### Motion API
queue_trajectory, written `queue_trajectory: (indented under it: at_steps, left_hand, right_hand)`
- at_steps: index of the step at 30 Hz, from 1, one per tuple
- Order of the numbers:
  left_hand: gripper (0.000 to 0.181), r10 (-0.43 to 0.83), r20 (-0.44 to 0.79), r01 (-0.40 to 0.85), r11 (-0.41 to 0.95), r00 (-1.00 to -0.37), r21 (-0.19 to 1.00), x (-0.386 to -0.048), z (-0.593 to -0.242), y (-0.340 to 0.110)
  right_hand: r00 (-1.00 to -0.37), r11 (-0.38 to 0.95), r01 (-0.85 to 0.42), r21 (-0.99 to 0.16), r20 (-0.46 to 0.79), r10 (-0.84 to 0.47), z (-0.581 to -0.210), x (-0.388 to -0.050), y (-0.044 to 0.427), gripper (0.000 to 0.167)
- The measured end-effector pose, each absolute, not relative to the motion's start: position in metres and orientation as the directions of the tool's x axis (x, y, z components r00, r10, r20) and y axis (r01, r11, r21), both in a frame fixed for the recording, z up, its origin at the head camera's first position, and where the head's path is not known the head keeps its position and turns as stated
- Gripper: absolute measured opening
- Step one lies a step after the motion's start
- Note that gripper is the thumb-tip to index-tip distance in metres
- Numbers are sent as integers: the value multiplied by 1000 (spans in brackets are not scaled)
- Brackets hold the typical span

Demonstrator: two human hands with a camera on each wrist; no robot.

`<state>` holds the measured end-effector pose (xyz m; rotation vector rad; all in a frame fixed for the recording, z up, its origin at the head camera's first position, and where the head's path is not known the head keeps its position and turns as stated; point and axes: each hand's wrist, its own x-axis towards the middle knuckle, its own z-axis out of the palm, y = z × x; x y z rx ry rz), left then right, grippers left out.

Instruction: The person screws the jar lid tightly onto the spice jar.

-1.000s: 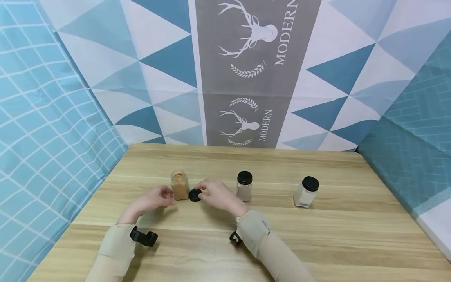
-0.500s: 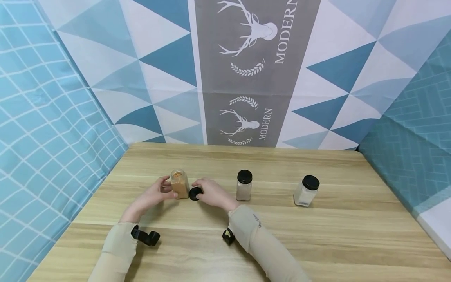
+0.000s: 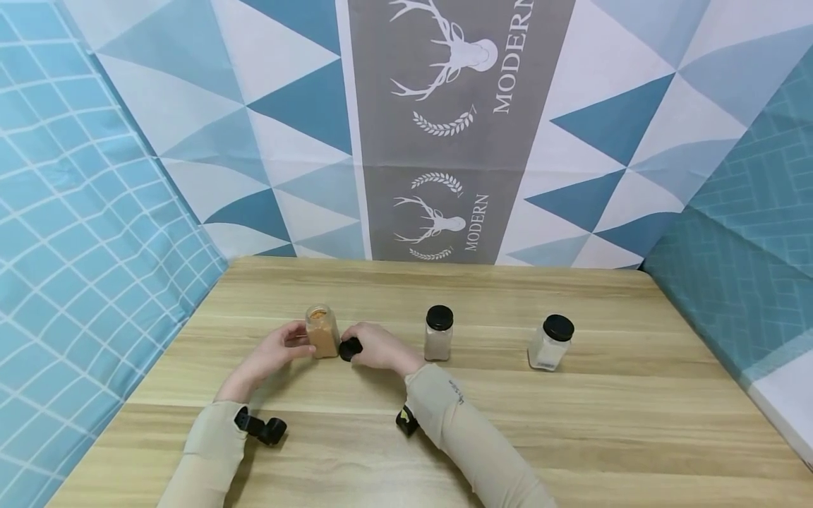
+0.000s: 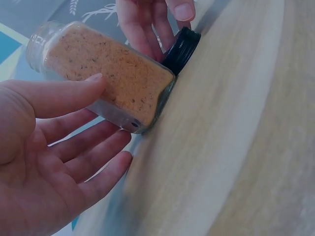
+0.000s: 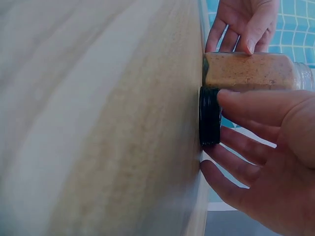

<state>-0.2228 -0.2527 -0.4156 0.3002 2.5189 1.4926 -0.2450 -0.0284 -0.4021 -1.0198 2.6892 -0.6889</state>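
An uncapped glass jar of orange-brown seasoning [image 3: 323, 337] stands upright on the left part of the table. My left hand [image 3: 278, 348] holds it from the left, its thumb on one face and the other fingers extending behind, as the left wrist view shows. Against the jar's right side lies its black screw lid [image 3: 348, 348], flat on the wood. My right hand [image 3: 380, 347] pinches that lid, with the thumb on the near side and fingers across from it. In the right wrist view the ribbed lid edge [image 5: 210, 115] shows beside the jar [image 5: 246, 69].
Right of my hands stands a capped jar with pale contents [image 3: 438, 335]. Farther right is another capped jar with white contents [image 3: 549, 346]. Patterned cloth backdrops [image 3: 425, 141] rise behind and beside the wooden table [image 3: 571, 437].
My left hand has moved up to the jar and taken hold of it. The right forearm has shifted left, and the right fingers have come closer round the lid.
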Motion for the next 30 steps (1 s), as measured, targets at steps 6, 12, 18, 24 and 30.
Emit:
queue_trajectory:
  at_steps: [6, 12, 18, 24, 30]
  left_hand:
    - [57, 294, -50, 95, 457, -954, 884, -221, -420, -255]
    - [56, 310, -43, 103, 438, -950, 893, -222, -421, -256]
    - [60, 291, -60, 79, 442, -955, 893, -223, -421, -256]
    - [61, 297, -71, 65, 424, -952, 903, -223, -423, -257]
    - [62, 318, -68, 69, 399, -946, 914, -225, -423, -258]
  right_hand:
    - [-757, 677, -587, -444, 3, -654, -404, -245, -30, 36]
    - [-767, 682, -569, -459, -3, -641, -405, -246, -31, 35]
    - [-770, 684, -574, -450, 12, -638, -405, -246, -30, 33]
    - [-768, 680, -565, -468, -3, -641, -405, -246, -29, 31]
    - [-773, 669, -546, -505, -5, -634, -403, -247, -26, 28]
